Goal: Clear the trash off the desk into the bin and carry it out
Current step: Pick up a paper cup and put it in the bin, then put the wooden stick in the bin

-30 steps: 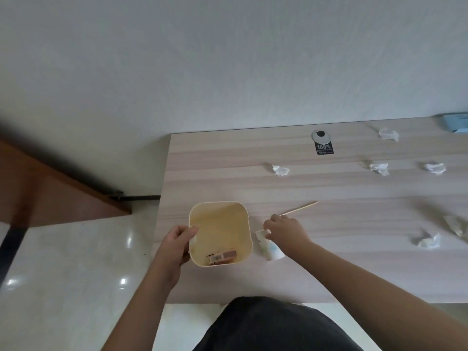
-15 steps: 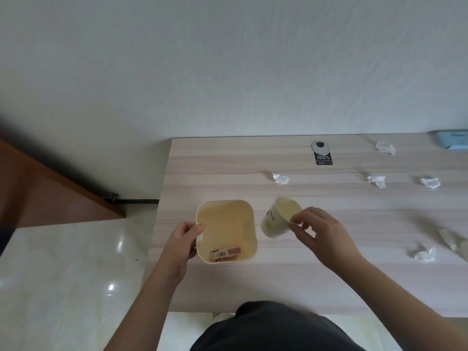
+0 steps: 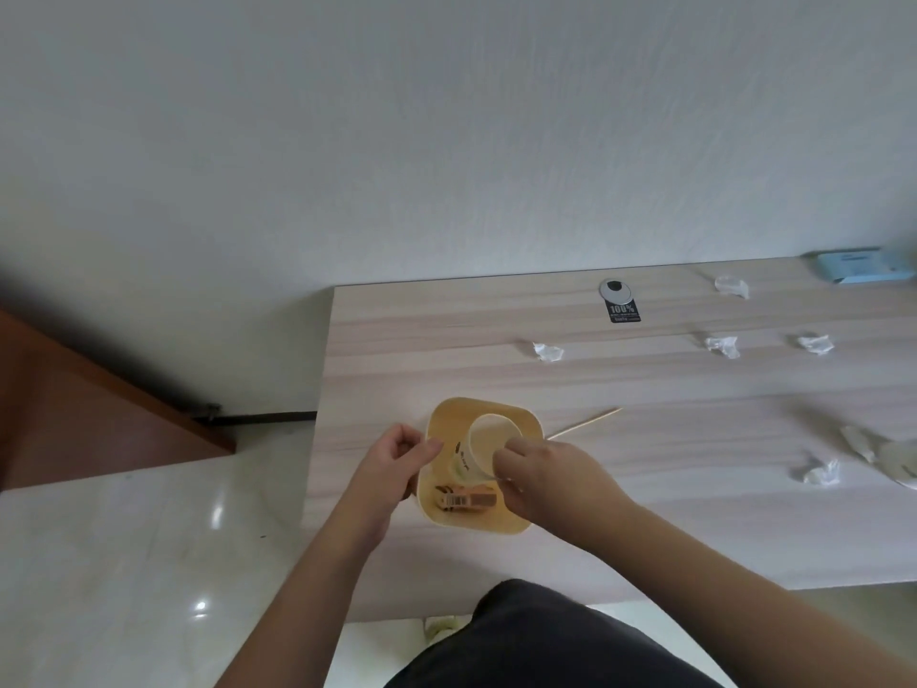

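A small cream bin (image 3: 531, 423) stands on the wooden desk (image 3: 645, 528) near its left front corner. My left hand (image 3: 397, 461) grips the bin's left rim. My right hand (image 3: 541, 471) holds a white paper cup (image 3: 484, 446) by its rim, upright, over the bin's opening and partly inside it. A brown wrapper with a barcode (image 3: 466, 499) lies at the bin's bottom. Several crumpled white tissues, such as a crumpled tissue (image 3: 547, 351), lie scattered across the desk. A thin wooden skewer (image 3: 585, 423) lies just right of the bin.
A blue tissue pack (image 3: 858, 265) sits at the desk's far right by the wall. A round cable grommet with a black label (image 3: 620, 300) is near the back edge. A brown board (image 3: 89, 409) leans at the left over glossy floor tiles.
My right hand lifted the paper cup off the desk and carried it left over the bin. My left hand stayed on the bin's rim.
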